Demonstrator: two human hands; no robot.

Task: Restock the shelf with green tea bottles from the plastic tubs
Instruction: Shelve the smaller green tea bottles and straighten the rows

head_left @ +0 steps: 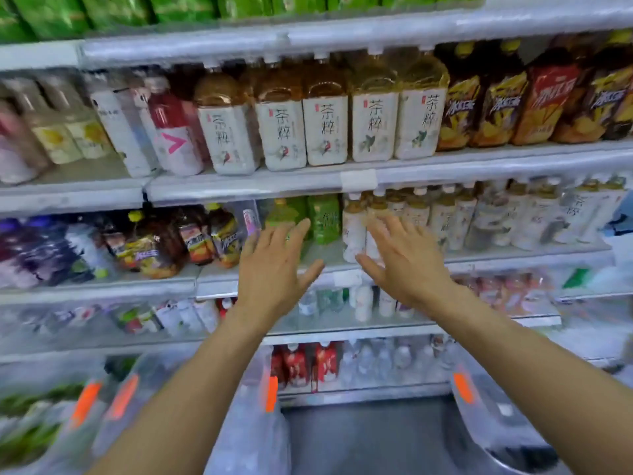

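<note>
green tea bottles (322,221) stand back on the shelf (323,257); at either side of them my left grip (274,265) and right grip (400,258) spread flat, empty, i'd guess to draw them forward.

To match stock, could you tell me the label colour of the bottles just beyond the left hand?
Green: the green-labelled plastic bottles show best in the head view.

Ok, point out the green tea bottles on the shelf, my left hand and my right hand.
green tea bottles (323,219): head view, on the green label of the right-hand bottle.
left hand (274,269): head view, on the back of the hand.
right hand (404,265): head view, on the back of the hand.
</note>
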